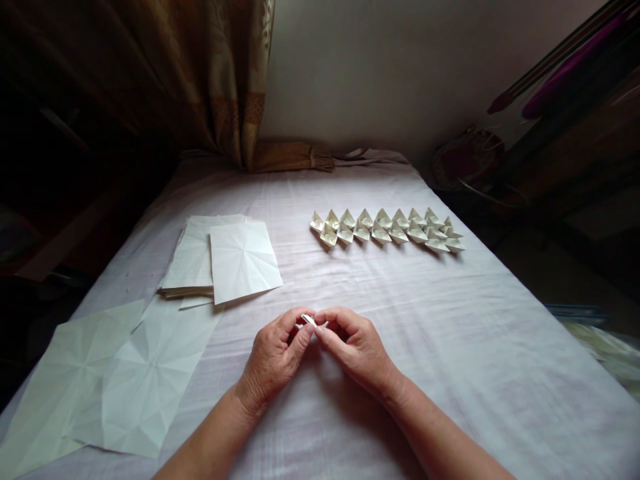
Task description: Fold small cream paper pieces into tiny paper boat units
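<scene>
well, your left hand and right hand pinch the small folded paper between them — each grip nearly closed, above the cloth — likely light and easily crushed, so best held by its edges.

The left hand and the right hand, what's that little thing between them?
A small folded white paper is between the left hand and the right hand, pinched by both, as the head view shows.

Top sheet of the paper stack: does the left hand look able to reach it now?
Probably yes: the top sheet lies uncovered and nothing blocks the left hand, though that hand holds a small folded paper.
</scene>
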`<state>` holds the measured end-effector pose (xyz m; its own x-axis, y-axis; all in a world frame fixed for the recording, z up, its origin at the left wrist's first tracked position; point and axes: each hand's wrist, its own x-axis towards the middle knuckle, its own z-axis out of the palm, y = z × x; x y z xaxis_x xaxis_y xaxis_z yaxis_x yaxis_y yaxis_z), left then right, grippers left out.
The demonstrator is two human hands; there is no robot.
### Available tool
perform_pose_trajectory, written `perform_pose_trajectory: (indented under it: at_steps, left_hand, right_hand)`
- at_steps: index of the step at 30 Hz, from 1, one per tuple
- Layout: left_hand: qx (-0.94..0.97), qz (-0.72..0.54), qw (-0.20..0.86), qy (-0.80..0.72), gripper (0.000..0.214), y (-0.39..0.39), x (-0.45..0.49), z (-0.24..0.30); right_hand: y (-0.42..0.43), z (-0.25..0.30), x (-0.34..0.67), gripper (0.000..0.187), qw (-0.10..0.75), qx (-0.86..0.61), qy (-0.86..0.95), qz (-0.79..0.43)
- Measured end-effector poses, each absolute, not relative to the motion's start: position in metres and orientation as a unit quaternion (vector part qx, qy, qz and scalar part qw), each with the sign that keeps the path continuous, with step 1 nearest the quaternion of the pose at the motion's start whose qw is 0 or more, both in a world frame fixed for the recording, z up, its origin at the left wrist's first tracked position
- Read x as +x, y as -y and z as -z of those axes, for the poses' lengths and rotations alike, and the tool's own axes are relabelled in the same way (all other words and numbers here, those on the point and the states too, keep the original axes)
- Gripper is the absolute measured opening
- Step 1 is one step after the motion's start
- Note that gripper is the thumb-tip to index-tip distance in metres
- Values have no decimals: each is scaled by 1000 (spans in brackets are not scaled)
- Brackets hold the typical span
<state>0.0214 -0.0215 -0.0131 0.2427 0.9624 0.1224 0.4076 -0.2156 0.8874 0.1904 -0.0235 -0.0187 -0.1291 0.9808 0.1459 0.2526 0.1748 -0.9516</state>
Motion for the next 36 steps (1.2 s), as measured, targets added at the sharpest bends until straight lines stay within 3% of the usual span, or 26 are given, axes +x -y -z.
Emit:
perform_pose_trajectory:
  at_steps: [7,18,24,36]
  left_hand:
    - [713,-340,346,-506,29,24,21,16]
    - [732,-346,288,-511,38,25,24,19]
    - [750,-355,271,-488,47,25,24,18]
    - [659,-333,410,-536,29,25,26,11]
  right_hand:
    - [24,21,191,14,438,-488,646,-389]
    - [27,31,186,15,447,-488,707,-248]
    - [29,29,189,29,442,-474,740,-179]
    - [26,29,193,36,447,-464,746,-168]
